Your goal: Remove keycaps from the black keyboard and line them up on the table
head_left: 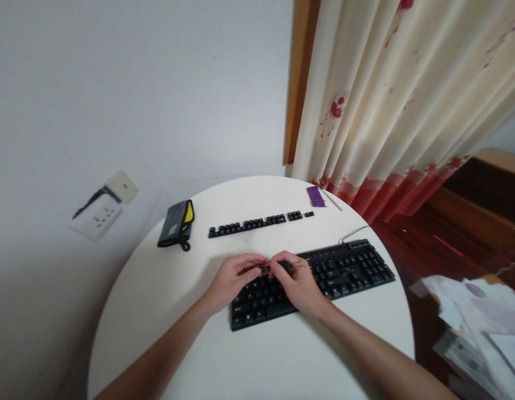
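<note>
One left hand (226, 283) and one right hand (299, 283) meet above the black computer keyboard (346, 275) on the round white table (224, 364); fingers (249, 274) curl inward, any grip too hidden to tell; loose keycaps (276, 220) line up beyond.

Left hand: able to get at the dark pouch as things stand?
Probably yes: only white tabletop shows between the left hand and the dark pouch. But it's close against the right hand over the keyboard, so it may need freeing first.

One keyboard (353, 269), one pouch (173, 225), one purple cloth (316, 196), two hands (227, 278) (299, 286) (one left, one right)
</note>
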The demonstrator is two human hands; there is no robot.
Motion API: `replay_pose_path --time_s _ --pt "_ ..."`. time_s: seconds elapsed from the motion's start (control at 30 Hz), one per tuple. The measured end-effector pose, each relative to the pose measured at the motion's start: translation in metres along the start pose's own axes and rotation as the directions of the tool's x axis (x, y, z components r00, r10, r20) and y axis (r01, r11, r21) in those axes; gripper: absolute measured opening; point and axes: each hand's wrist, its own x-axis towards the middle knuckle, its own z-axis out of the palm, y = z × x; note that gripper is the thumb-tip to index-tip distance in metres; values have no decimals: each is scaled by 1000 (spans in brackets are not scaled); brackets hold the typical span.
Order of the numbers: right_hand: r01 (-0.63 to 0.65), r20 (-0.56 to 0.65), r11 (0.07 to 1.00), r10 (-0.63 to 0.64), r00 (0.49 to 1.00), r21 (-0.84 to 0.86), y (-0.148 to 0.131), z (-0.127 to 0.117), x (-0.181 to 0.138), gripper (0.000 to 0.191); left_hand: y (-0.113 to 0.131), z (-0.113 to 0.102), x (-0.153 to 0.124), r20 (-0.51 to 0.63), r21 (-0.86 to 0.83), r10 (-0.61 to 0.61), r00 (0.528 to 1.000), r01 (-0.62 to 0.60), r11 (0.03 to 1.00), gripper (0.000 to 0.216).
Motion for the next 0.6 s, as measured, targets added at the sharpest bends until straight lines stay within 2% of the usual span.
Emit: replay_pose_path --time_s 0.27,0.5,0.6 --pt "41 11 997 -41 999 -68 1 -2 -9 15 -4 0 0 26 20 -18 1000 17 1000 25" --pt "203 110 968 -187 976 -150 -2 -1 -14 13 -1 1 0 33 -10 -28 999 29 1000 25" --pt "230 114 959 -213 970 -167 -1 -1 -14 13 0 2 0 42 -6 -33 999 33 999 25"
